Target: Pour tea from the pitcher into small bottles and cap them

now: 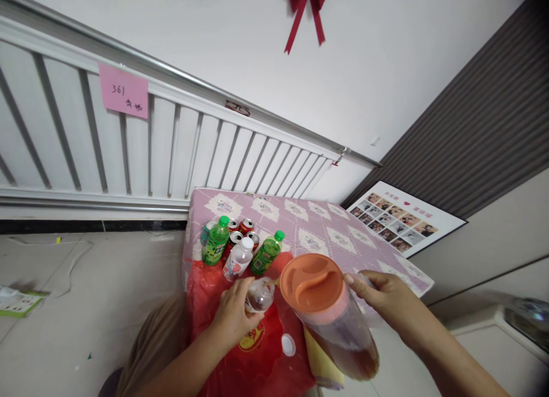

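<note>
Pitcher tilts at the clear bottle!
Left hand curls round the bottle, just beside the orange lid; right hand clasps the pitcher on its far side.

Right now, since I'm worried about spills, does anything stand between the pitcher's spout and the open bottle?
Nothing visible does. The right hand holds the pitcher tilted, its spout close to the mouth of the bottle in the left hand. The cap lies clear of that gap.
</note>
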Tool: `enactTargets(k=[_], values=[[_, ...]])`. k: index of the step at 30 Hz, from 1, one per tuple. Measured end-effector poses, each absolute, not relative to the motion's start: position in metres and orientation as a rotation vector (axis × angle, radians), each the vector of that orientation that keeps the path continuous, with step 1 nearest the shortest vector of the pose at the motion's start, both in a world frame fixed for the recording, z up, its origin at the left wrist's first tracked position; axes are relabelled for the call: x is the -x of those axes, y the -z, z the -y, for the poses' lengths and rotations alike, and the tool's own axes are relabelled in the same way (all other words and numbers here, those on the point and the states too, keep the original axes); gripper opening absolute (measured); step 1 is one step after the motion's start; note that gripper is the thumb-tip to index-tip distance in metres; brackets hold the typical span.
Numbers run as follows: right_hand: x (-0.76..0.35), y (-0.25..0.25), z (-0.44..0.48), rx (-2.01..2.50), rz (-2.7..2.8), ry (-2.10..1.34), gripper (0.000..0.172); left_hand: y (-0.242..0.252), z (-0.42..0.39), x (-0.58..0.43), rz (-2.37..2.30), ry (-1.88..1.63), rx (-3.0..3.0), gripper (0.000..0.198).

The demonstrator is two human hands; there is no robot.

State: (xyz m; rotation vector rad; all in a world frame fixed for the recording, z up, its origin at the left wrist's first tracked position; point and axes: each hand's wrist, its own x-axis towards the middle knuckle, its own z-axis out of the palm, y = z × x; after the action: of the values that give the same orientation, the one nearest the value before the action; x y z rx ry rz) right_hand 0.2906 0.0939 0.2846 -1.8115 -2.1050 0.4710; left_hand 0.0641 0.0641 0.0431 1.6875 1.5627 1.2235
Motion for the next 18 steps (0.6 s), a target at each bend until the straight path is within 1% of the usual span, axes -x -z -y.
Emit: enactTargets(k=[18], values=[[-0.2874, -0.2826, -0.0948, 1.790, 2.113, -0.427, 0.058, -0.0406, -0.0640, -0.0653, -1.569, -1.235, -1.681, 0.068]])
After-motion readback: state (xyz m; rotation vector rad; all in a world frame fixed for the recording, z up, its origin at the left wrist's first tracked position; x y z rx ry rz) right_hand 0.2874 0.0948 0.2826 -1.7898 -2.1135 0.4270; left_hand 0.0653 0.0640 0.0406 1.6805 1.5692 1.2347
